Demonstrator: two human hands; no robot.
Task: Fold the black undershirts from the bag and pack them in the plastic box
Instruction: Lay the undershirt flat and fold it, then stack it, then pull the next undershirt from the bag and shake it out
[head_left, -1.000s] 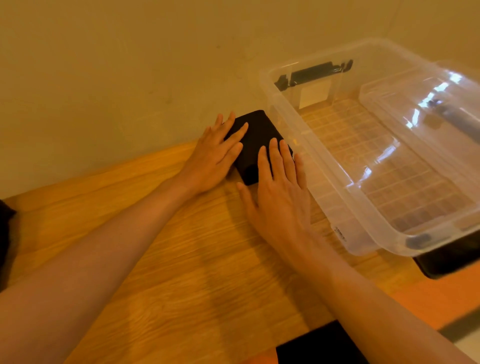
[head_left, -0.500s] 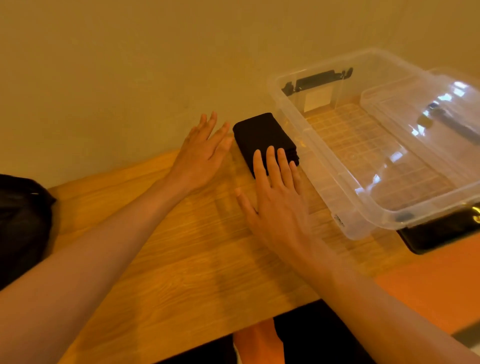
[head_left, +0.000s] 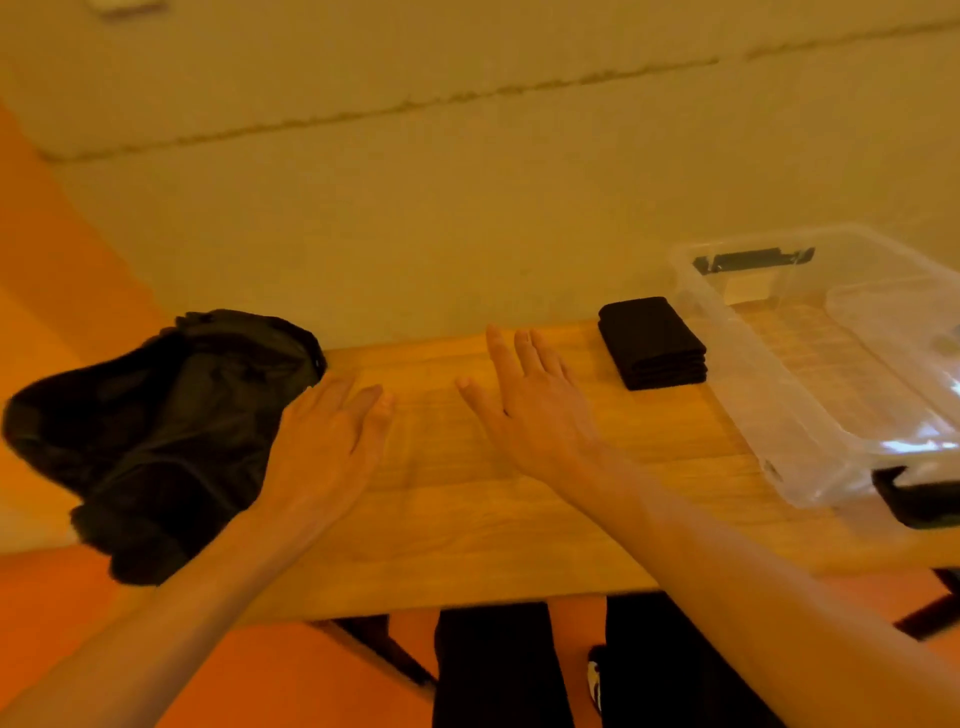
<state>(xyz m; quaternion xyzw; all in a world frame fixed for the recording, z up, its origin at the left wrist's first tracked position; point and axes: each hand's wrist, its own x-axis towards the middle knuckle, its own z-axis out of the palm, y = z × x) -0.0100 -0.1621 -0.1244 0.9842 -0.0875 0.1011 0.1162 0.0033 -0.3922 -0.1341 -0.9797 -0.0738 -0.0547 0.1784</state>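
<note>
Both hands are flat and holding nothing, as I read it. My left hand (head_left: 332, 441) sits palm down left of centre, fingers straight and together, its outer edge right against the black bag (head_left: 156, 426); I cannot tell whether it touches the bag. My right hand (head_left: 530, 410) is at the middle of the frame, palm down, fingers spread and pointing to the far wall, low over the wooden tabletop (head_left: 467, 519). Both forearms run in from the lower corners.

A folded stack of black undershirts (head_left: 652, 340) lies on the tabletop right of centre, just beside the near-left wall of the clear plastic box (head_left: 753, 395) and well apart from my right hand. A pale label shows on the box's far wall under a black latch (head_left: 753, 258), too blurred to read.

The right edge of the frame cuts the box off. Glare hides part of its inside. The bag is crumpled and its contents are hidden.
</note>
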